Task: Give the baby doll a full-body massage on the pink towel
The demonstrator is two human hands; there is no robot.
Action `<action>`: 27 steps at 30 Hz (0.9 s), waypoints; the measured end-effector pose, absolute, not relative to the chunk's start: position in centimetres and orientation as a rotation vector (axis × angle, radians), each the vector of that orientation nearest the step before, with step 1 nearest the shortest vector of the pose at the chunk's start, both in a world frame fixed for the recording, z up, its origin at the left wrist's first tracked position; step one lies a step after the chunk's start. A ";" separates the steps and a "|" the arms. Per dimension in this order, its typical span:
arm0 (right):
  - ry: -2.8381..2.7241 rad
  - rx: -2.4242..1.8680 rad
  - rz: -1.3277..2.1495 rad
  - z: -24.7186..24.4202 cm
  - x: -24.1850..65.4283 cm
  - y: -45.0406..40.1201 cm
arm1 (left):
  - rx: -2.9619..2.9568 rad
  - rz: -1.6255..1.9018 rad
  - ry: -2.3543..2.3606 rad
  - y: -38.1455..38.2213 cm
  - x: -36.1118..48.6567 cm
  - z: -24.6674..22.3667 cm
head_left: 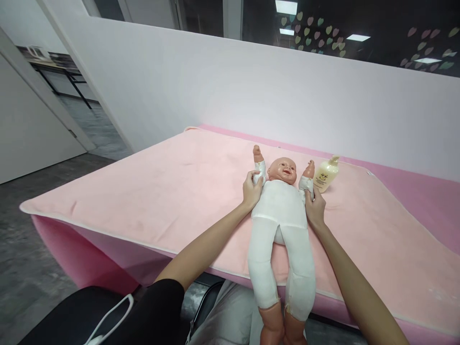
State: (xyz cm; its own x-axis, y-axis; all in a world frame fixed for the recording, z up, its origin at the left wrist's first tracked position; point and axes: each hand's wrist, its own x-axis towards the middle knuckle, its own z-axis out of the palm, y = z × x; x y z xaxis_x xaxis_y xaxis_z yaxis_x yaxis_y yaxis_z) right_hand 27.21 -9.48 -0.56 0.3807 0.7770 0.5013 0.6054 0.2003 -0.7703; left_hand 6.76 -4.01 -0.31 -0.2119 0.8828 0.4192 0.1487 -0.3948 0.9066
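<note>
- One baby doll point(282, 203) lies face up between the grips, on a pink blanket point(143, 187).
- The left hand point(251, 191) is closed around one white cloth arm point(260, 167); the right hand point(316, 207) is closed around the other.
- A pump bottle point(326, 176) is just beside the right grip.
- Soft, even fingers seem best, so neither arm gets pinched or twisted.

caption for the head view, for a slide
Two hands hold the raised arms of a baby doll lying face-up on a pink mat, pump bottle alongside.
</note>
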 end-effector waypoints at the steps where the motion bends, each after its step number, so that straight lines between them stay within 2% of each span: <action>1: -1.326 -1.507 0.214 -0.5 27.2 -9.5 | 1.483 1.621 1.273 -4.0 6.7 -0.4; 9: -1.364 -1.795 0.380 -0.4 28.1 -8.7 | 1.646 1.227 1.490 -3.5 6.1 -0.3; 13: -1.342 -1.889 0.417 -0.4 28.5 -8.5 | 1.704 1.187 1.493 -3.2 5.8 -0.4; 17: -1.277 -1.822 0.389 -0.4 28.6 -8.9 | 1.642 1.266 1.461 -3.4 5.9 -0.5; 27: -1.143 -1.627 0.194 -0.5 28.7 -9.2 | 1.616 1.779 1.243 -3.7 6.5 -0.1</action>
